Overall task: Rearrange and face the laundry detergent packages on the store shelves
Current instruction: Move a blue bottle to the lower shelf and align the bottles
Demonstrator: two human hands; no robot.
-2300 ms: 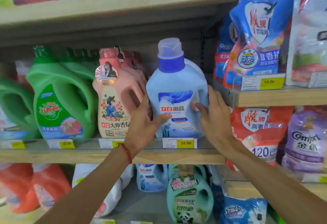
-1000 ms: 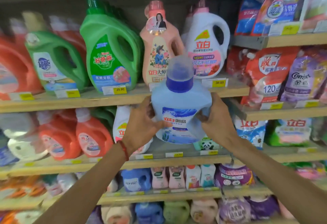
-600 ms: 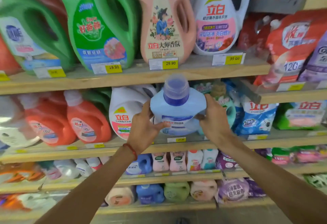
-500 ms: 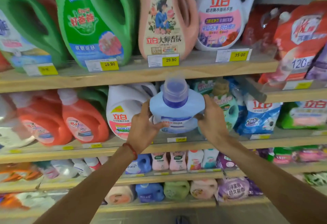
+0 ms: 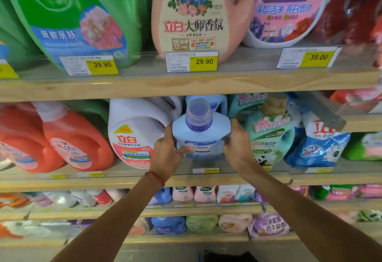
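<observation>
A light blue detergent bottle with a translucent blue cap stands at the front of the second shelf, label facing me. My left hand grips its left side with the thumb across the label. My right hand grips its right side. A second blue bottle stands right behind it. The slot lies between a white bottle on the left and a teal bottle on the right.
Above, the upper shelf carries a green bottle, a pink bottle and a white bottle with price tags. Orange bottles stand at left, a blue pouch at right. Lower shelves hold several small bottles.
Both hands have carried the blue bottle from the upper shelf down to the second shelf and pushed it into the slot in front of the other blue bottle. The view moved closer.
</observation>
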